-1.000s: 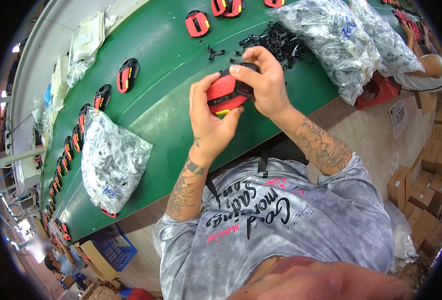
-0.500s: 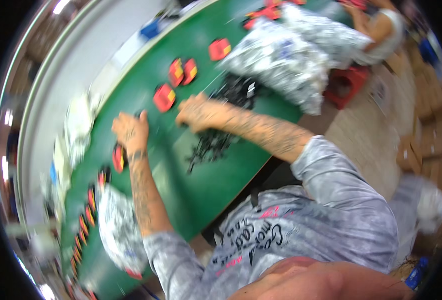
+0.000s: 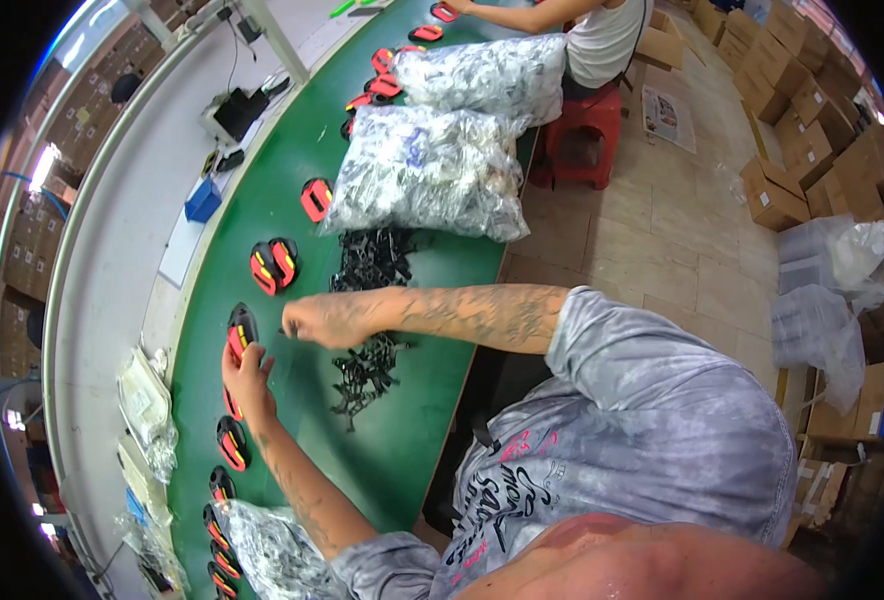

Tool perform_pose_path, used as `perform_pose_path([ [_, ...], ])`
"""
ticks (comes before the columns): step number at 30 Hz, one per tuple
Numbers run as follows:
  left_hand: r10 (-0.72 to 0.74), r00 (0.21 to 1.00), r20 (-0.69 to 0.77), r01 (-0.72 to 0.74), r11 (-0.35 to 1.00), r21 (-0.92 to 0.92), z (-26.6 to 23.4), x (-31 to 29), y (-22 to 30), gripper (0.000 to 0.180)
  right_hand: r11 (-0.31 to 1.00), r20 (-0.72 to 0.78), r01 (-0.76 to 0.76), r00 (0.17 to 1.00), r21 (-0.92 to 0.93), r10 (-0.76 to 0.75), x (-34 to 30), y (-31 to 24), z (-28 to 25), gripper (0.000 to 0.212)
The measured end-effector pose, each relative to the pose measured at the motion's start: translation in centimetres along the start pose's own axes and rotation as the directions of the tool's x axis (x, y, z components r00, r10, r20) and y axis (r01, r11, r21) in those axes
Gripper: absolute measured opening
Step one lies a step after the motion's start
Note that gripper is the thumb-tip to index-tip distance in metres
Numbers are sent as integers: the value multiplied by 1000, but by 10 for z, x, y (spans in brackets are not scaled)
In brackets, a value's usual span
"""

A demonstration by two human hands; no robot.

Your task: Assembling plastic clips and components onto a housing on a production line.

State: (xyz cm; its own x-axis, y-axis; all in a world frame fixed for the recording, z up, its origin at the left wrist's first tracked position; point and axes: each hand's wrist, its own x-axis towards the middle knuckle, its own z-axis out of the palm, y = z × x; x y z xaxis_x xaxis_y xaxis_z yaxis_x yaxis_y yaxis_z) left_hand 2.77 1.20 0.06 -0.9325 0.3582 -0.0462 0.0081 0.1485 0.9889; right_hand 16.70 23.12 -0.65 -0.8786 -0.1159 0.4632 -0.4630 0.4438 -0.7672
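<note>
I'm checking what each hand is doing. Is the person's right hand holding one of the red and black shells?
No: the right hand hovers over the green belt with no shell in it, while the left hand touches a red and black shell.

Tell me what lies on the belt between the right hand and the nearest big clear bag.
In the head view, between the right hand and the clear bag lies a pile of small black parts on the green belt.

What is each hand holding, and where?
The left hand grips a red-and-black part by its near end. The right hand is closed; what it holds cannot be told.
</note>
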Motion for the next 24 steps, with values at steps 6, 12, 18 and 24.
perform_pose_path([
  [6, -59, 971, 230, 118, 961, -252, 19, -205, 33, 81, 9, 325, -338, 912, 941, 250, -87, -53, -28, 21],
  [12, 45, 924, 380, -26, 998, -57, 72, -224, -41, 89, 209, 381, -508, 809, 835, 448, -133, -68, -12, 18],
  [18, -67, 934, 351, 287, 726, -625, 69, -222, -55, 72, 549, 121, -601, 730, 581, 672, -131, -65, -5, 22],
  [24, -78, 944, 322, 267, 755, -599, 71, -223, -60, 69, 687, 16, -596, 760, 416, 649, -132, -98, 9, 22],
])
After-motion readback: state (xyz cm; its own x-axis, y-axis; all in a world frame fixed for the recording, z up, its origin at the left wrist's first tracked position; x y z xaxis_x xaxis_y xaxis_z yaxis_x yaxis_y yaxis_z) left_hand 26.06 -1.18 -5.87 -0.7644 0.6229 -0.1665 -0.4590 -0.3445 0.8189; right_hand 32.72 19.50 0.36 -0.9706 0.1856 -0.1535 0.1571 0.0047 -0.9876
